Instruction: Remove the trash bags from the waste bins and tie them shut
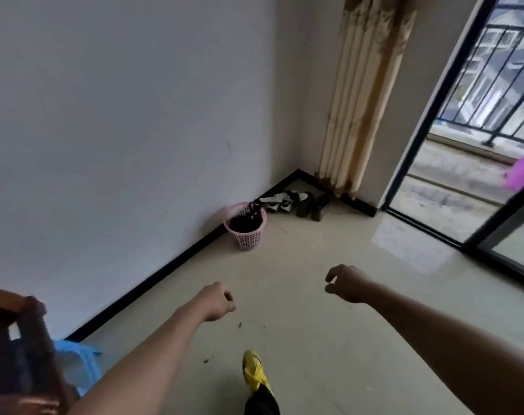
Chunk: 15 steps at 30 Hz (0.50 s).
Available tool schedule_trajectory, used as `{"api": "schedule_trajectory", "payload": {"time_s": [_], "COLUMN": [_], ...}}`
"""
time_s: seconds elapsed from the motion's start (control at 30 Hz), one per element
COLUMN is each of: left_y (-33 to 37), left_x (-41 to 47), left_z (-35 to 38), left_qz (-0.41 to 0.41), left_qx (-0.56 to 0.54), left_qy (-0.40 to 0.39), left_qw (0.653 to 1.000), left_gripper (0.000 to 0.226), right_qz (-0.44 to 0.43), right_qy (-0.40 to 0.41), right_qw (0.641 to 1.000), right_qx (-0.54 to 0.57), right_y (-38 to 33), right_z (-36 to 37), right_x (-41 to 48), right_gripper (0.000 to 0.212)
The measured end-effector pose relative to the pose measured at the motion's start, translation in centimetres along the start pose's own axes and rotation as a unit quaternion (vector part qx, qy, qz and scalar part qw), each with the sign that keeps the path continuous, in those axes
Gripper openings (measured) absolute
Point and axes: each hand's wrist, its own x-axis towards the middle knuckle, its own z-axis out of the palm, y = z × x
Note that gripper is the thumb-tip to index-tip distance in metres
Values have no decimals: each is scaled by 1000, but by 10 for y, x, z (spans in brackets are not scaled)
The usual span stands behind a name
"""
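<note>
Two hands hang empty over the pale floor [314,339]: the left hand [217,301] has its fingers curled into the palm, the right hand [346,283] has them loosely bent with the thumb apart. Bare floor runs from them to the pink bin [246,239], well ahead, standing upright with its mouth up, just beside the left wall's black skirting [152,283]. A black bag [244,224] lines it, a crumpled flap sticking up past the far rim. Beyond, shoes [295,202] sit in the corner below a curtain [362,100].

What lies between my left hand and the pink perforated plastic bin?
Only bare pale floor runs from the left hand to the pink perforated plastic bin, in the head view.
</note>
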Motion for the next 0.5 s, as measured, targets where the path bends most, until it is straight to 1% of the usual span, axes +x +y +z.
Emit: {"api": "schedule_trajectory", "payload": {"time_s": [0.07,0.17,0.27,0.33,0.5], "left_y": [-5,-12,-11,-3,24], "left_x": [44,122,196,238,321], "left_z": [-21,-58,-102,-135,-196], "left_qz": [-13,-28,-38,-41,-23], "left_qx": [-8,-26,-23,-18,-23], "left_qy": [-6,5,-10,-20,-33], "left_qw": [1000,999,999,999,999], "left_gripper": [13,6,8,8,7], "right_qz": [-15,-13,8,21,20], "right_qy": [-19,-38,-48,-42,-43], "right_qw": [1000,999,999,999,998], "right_qx": [-10,-10,-7,6,33], "right_y": [-21,-45,-68,-82,-109], "right_z": [-9,-27,-62,-93,-148], "right_x": [50,133,209,255,344], "right_gripper": [37,37,37,36,33]}}
